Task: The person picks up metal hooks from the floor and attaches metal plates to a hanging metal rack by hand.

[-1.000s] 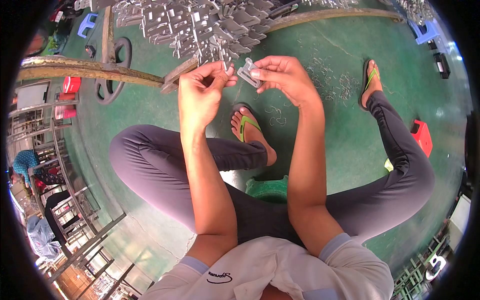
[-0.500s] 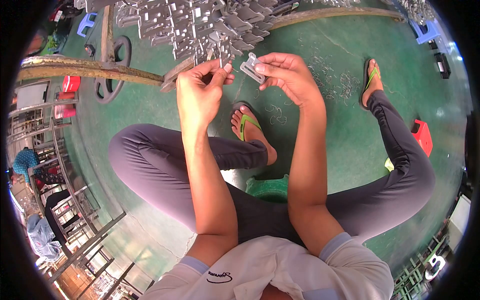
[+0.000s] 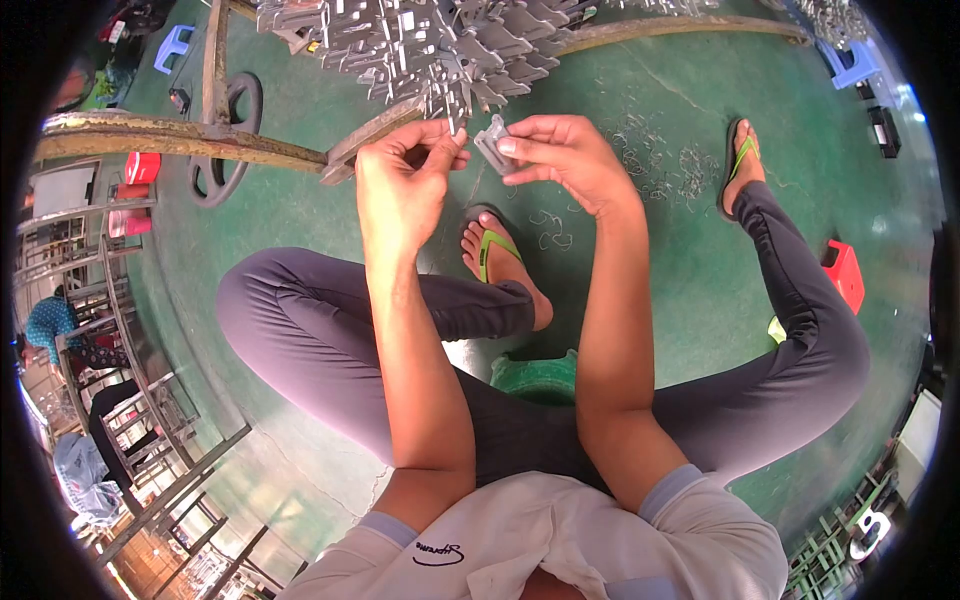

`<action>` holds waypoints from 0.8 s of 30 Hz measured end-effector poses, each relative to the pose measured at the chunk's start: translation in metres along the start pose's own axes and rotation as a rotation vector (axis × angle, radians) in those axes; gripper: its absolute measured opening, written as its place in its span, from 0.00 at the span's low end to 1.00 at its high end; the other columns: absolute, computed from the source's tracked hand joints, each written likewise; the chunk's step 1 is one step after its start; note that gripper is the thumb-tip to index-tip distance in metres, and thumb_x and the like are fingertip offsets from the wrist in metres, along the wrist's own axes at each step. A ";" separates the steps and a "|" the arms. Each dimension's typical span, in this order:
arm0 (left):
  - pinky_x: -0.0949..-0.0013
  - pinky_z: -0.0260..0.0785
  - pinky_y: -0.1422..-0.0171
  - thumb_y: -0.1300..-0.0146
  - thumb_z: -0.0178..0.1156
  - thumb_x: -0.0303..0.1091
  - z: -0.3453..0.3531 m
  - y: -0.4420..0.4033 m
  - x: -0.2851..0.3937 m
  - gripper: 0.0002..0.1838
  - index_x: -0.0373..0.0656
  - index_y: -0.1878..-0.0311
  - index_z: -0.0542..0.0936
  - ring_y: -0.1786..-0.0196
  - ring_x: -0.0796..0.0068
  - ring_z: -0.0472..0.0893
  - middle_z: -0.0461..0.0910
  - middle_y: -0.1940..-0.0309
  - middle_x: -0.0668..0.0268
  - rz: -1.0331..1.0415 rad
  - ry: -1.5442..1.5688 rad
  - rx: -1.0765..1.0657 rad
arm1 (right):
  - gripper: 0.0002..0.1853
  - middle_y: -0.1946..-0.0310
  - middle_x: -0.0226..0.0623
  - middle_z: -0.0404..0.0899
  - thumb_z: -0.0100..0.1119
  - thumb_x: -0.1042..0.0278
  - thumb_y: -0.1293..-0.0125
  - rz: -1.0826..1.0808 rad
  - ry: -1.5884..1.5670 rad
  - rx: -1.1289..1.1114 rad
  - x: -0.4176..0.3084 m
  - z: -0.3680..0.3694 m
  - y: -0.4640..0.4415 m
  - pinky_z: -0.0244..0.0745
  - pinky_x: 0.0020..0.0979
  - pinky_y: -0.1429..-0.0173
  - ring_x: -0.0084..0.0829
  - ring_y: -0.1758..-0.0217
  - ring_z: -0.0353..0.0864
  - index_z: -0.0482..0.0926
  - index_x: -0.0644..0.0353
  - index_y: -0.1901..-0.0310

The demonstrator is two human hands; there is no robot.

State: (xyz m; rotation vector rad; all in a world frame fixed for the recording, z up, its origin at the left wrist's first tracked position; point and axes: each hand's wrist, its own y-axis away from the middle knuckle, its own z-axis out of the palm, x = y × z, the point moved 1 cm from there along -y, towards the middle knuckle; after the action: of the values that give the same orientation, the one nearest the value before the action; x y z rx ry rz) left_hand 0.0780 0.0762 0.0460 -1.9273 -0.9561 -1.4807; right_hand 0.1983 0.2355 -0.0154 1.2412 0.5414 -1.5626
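A large cluster of grey metal brackets (image 3: 430, 50) hangs at the top of the view. My left hand (image 3: 405, 190) is at its lower end, thumb and fingers pinched on the tip of a hanging metal piece (image 3: 455, 118); the fingers partly hide that grip. Just to the right, my right hand (image 3: 575, 160) holds a loose flat metal bracket (image 3: 493, 148) with a slot, between thumb and fingers. This bracket is close to the left fingertips and below the cluster, apparently not touching the left hand.
A wooden beam (image 3: 180, 138) runs at the left, a rusty bar (image 3: 690, 27) behind the cluster. Scattered wire hooks (image 3: 690, 170) lie on the green floor. A green stool (image 3: 535, 376) is beneath me. A red stool (image 3: 845, 275) stands right; a person (image 3: 50, 325) is far left.
The hanging cluster has swung slightly to the right. My right hand has shifted a little left and turned the bracket more upright. My left hand stays nearly in place.
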 end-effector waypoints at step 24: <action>0.69 0.77 0.56 0.34 0.69 0.34 -0.020 -0.005 -0.004 0.12 0.32 0.56 0.87 0.67 0.76 0.86 0.89 0.71 0.59 0.076 -0.335 0.369 | 0.11 0.77 0.43 0.85 0.70 0.63 0.35 -0.627 0.782 0.816 0.006 0.109 -0.039 0.78 0.42 0.69 0.45 0.76 0.86 0.88 0.62 0.61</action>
State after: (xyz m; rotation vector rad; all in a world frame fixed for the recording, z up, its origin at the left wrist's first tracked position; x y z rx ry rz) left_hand 0.0616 0.0627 0.0478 -1.9365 -1.1904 -0.8763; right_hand 0.1161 0.1582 0.0101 2.5382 0.8821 -1.8470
